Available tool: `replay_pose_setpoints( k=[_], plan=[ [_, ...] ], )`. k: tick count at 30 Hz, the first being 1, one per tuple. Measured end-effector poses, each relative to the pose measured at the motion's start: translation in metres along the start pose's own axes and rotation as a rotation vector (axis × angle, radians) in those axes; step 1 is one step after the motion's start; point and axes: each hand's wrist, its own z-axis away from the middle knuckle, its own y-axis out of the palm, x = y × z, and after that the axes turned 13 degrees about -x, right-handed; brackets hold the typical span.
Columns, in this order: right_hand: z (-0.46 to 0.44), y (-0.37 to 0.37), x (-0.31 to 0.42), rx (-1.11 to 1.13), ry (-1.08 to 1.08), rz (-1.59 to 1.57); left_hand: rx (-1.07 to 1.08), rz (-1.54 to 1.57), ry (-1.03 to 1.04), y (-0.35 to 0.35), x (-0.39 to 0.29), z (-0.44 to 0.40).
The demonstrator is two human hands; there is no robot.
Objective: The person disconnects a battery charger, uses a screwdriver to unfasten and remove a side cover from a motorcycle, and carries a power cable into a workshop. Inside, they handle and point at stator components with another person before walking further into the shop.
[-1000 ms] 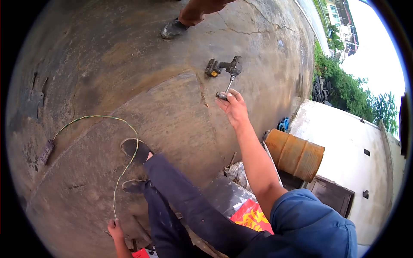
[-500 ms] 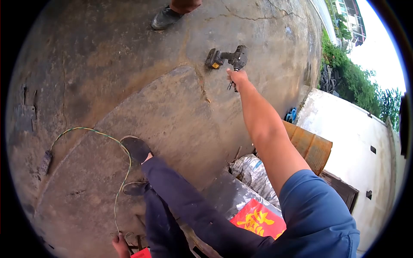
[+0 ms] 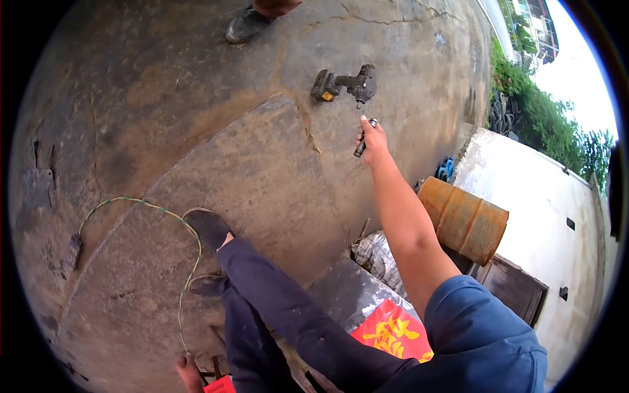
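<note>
My right hand (image 3: 373, 140) is stretched out, closed around a dark metal socket (image 3: 359, 150) that pokes out at both ends of the grip. Just past the fingers, a black cordless impact wrench (image 3: 361, 85) stands on its battery on the concrete floor. Its bare drive end points toward my hand, with a small gap between. At the lower left edge, my left hand (image 3: 189, 371) appears in part, fingers closed where a green-and-yellow wire (image 3: 198, 252) meets it. The wire runs past my shoes to a small dark block (image 3: 72, 253) on the floor.
Another person's shoe (image 3: 247, 25) is at the top. A rusty drum (image 3: 462, 220), a white sack (image 3: 379, 255) and a red sheet with yellow characters (image 3: 393, 333) lie to the right. A red plastic item (image 3: 219, 385) is beside my left hand. A flat metal plate (image 3: 38, 187) lies far left.
My right hand has drawn back from the impact wrench's drive end, bringing the socket with it. The wrench stays standing. My left hand is nearly unmoved.
</note>
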Motion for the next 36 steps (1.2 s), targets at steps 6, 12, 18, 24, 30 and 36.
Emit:
replay_pose_setpoints(
  k=[6, 12, 18, 24, 30, 36],
  plan=[
    [-0.063, -0.003, 0.063, -0.12, -0.472, 0.25, -0.161, -0.177, 0.095, -0.022, -0.022, 0.007],
    [-0.175, 0.037, 0.105, -0.123, -0.537, 0.878, -0.397, -0.544, 0.49, -0.066, -0.11, -0.036],
    [-0.111, 0.048, 0.137, 0.199, -0.305, 1.086, -0.471, -0.731, 0.752, -0.044, -0.203, -0.238],
    [-0.128, 0.027, 0.098, 0.141, -0.051, 0.865, -0.472, -0.734, 0.608, 0.007, -0.327, -0.348],
    [0.02, 0.026, 0.107, 0.134, -0.386, 1.044, -0.466, -0.637, 0.426, -0.036, -0.274, -0.337],
    [0.193, -0.019, 0.186, 0.48, -0.82, 0.957, -0.563, -0.411, 0.36, -0.225, -0.171, -0.078]
  ],
)
